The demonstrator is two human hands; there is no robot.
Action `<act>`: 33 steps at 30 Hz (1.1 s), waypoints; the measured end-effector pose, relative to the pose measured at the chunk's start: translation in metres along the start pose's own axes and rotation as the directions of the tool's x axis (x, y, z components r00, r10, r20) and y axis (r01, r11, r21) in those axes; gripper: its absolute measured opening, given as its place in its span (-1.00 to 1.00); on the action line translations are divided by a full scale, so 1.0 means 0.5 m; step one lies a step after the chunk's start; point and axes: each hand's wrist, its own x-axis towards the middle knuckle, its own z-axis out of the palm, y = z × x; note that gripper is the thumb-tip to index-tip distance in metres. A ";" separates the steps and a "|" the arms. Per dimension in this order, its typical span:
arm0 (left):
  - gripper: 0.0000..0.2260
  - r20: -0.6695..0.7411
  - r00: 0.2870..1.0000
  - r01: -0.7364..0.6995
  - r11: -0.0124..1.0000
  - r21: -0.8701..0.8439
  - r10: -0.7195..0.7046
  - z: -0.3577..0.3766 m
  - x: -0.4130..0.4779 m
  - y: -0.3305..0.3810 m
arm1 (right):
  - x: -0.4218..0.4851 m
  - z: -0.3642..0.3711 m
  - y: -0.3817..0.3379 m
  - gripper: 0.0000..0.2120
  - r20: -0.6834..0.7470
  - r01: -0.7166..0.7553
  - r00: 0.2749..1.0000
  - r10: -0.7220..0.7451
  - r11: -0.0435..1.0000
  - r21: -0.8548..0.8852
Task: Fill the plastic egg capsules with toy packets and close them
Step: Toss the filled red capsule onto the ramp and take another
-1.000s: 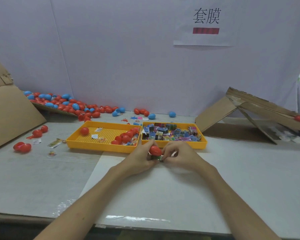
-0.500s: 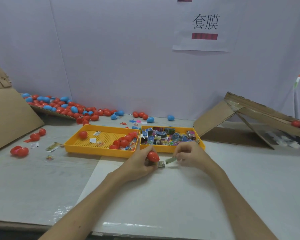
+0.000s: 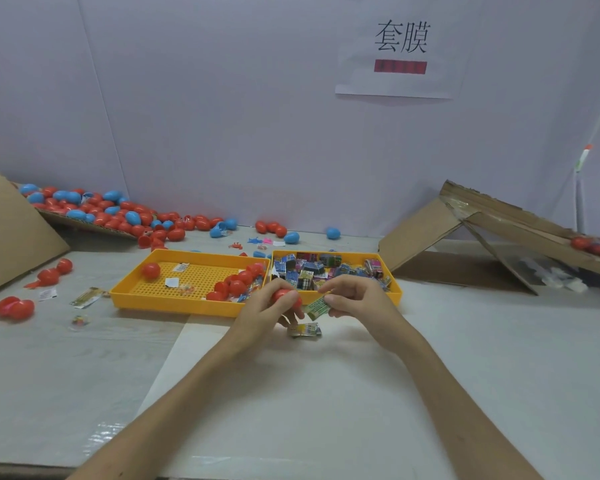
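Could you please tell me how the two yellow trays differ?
The left tray holds mainly red egg capsules; the right tray holds toy packets. The left tray's perforated floor is mostly bare; the right tray's is covered. Both are yellow, rectangular, side by side.

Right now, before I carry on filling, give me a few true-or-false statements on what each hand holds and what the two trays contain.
1. The left hand holds a red egg capsule. True.
2. The right hand is empty. False: it pinches a green packet.
3. A second packet lies on the table just below the hands. True.
4. The mixed packets sit in the left yellow tray. False: they fill the right yellow tray; the left one holds red capsules.
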 end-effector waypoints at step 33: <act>-0.81 -0.195 0.980 -0.035 0.998 0.051 0.044 0.013 -0.014 0.005 | -0.003 0.055 -0.007 -0.75 0.008 0.047 0.999 -0.047 0.998 0.037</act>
